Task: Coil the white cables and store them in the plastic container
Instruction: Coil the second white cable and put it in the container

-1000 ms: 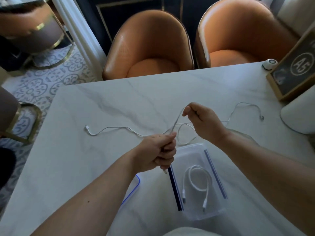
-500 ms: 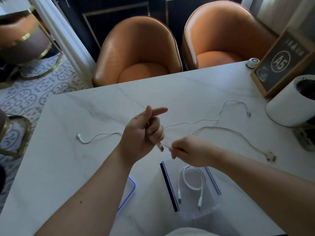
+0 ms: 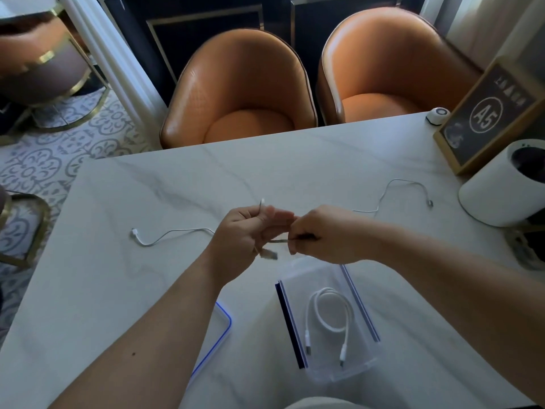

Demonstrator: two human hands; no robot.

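Note:
My left hand [image 3: 244, 231] and my right hand [image 3: 318, 234] meet above the table's middle, both closed on one thin white cable [image 3: 275, 241]; a plug end dangles below the left hand and another end pokes up above its fingers. A second long white cable [image 3: 174, 233] lies on the marble table [image 3: 147, 290], running left to a plug and right behind my hands to a far end [image 3: 395, 184]. The clear plastic container [image 3: 333, 367] stands just below my hands, with a short coiled white cable [image 3: 327, 317] inside.
The container's blue-rimmed lid [image 3: 224, 320] lies left of it, partly under my left forearm. A white cylindrical pot [image 3: 501, 190], a framed A5 sign [image 3: 483, 116] and a small white puck [image 3: 438, 115] stand at the right edge. Two orange chairs [image 3: 241, 93] face the far side.
The cable's loose run on the table has been drawn in between my hands. My right hand moved up toward the left hand, which now holds gathered cable.

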